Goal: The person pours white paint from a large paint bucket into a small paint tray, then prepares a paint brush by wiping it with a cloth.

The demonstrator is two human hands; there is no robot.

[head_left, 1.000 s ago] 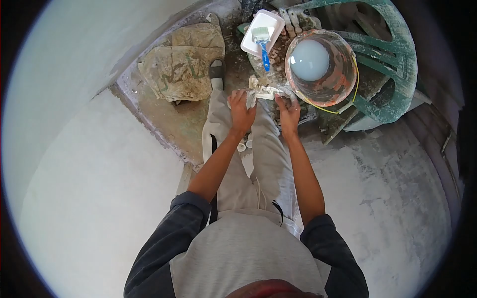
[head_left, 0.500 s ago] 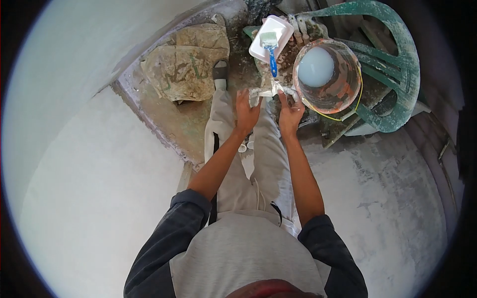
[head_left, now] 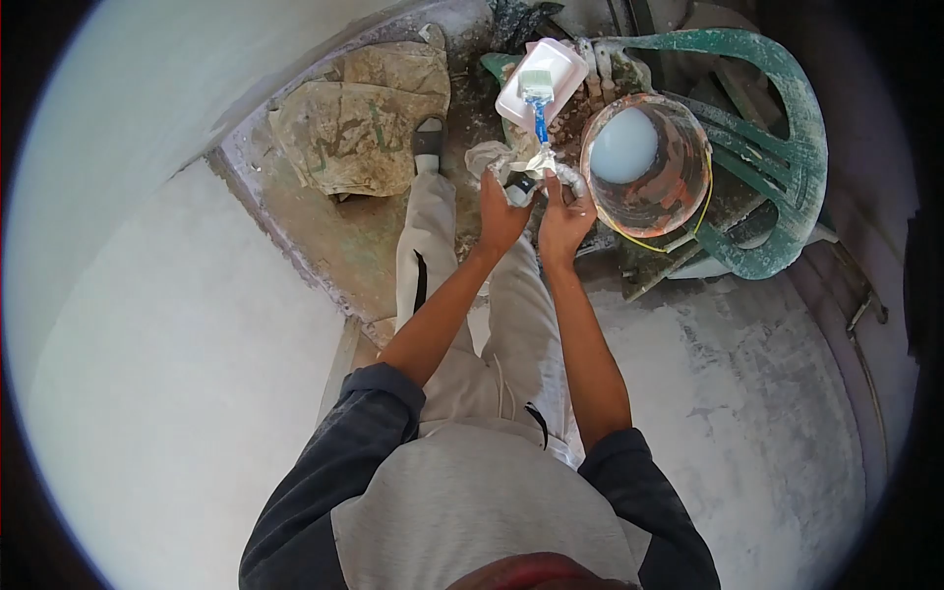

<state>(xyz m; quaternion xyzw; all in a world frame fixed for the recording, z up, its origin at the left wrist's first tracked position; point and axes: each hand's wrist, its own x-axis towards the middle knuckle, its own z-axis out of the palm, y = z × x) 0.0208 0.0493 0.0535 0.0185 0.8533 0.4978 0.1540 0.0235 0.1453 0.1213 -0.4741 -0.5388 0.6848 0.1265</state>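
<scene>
Crumpled whitish plastic [head_left: 489,157] is bunched between my two hands, in front of the brush. My left hand [head_left: 503,213] is closed on its left part, and my right hand [head_left: 566,218] pinches its right part. Just beyond them a paintbrush with a blue handle [head_left: 540,123] lies with its bristles on a white tray [head_left: 557,71]. To the right of my right hand stands a stained bucket [head_left: 673,197] with pale bluish-white contents inside and a yellow handle.
A green plastic chair [head_left: 808,147], spattered white, lies behind and right of the bucket. At the upper left is a dirty, crumpled sack [head_left: 369,118], beside my foot in a dark sandal [head_left: 428,138]. Pale walls curve around both sides.
My hands have drawn closer together, and my left hand has turned inward. The plastic is bunched up more, with a loose part spread out at the left. The view has shifted slightly.
</scene>
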